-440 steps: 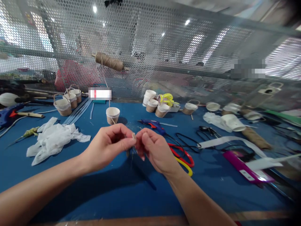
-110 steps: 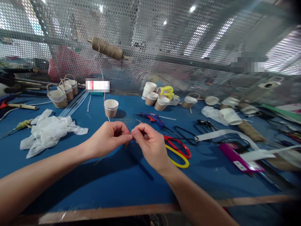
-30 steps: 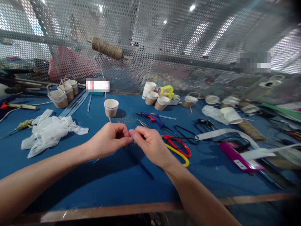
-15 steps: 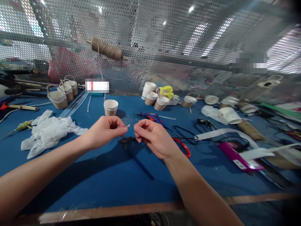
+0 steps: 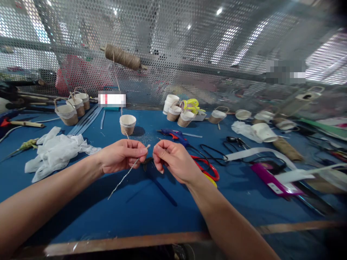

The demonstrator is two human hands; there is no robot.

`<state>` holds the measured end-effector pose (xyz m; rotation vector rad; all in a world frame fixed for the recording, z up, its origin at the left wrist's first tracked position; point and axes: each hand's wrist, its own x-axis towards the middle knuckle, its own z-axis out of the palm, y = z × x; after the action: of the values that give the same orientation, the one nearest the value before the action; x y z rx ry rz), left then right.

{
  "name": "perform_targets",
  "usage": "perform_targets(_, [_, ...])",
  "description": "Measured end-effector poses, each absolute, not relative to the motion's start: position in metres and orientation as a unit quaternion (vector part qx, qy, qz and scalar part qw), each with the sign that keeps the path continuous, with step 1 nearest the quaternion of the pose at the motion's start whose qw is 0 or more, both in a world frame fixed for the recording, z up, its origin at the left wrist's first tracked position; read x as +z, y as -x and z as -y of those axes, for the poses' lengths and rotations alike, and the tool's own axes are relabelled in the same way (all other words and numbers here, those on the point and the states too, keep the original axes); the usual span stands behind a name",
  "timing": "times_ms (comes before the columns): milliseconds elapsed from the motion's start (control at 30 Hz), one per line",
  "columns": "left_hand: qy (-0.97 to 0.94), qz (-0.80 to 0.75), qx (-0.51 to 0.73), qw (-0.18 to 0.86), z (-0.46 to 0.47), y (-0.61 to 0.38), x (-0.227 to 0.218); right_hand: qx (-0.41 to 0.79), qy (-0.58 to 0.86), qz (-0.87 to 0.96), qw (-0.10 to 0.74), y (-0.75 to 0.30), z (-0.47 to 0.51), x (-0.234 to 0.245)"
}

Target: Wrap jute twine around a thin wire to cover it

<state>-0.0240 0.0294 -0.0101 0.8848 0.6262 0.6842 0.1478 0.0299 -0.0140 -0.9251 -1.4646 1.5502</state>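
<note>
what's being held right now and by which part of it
The left hand holds a thin silvery strand near its upper, pale-tipped end, between thumb and fingers. Whether the right hand holds anything cannot be told.

Craft workshop: blue workbench [image 5: 189,216], glue gun [image 5: 177,135], twine spool [image 5: 123,57], burlap-wrapped cups [image 5: 127,128], perforated metal screen [image 5: 173,30] behind.

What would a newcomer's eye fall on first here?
Probably the left hand, near the centre, pinching a thin, shiny strand above the blue table, with the right hand close beside it. Next, perhaps, the spool of brown twine up by the perforated screen, and the red handle loop just beyond the right wrist.
</note>
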Motion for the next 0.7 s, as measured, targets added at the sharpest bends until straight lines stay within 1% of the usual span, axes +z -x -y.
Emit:
perform_targets(200, [-0.415,-0.297,0.322,0.798,-0.0306,0.0237,-0.0105,0.608,0.385,0.547,0.427,-0.1485,-0.0303,-0.007])
perform_targets(433, [-0.444,-0.326,0.328,0.767,-0.0294,0.0247,-0.0116,0.622,0.363,0.553,0.419,-0.1483,-0.0286,-0.0068])
perform_targets(700, [-0.448,-0.33,0.331,0.762,-0.0302,0.0241,-0.0112,0.637,0.372,0.541,0.405,-0.1493,-0.0304,-0.0091])
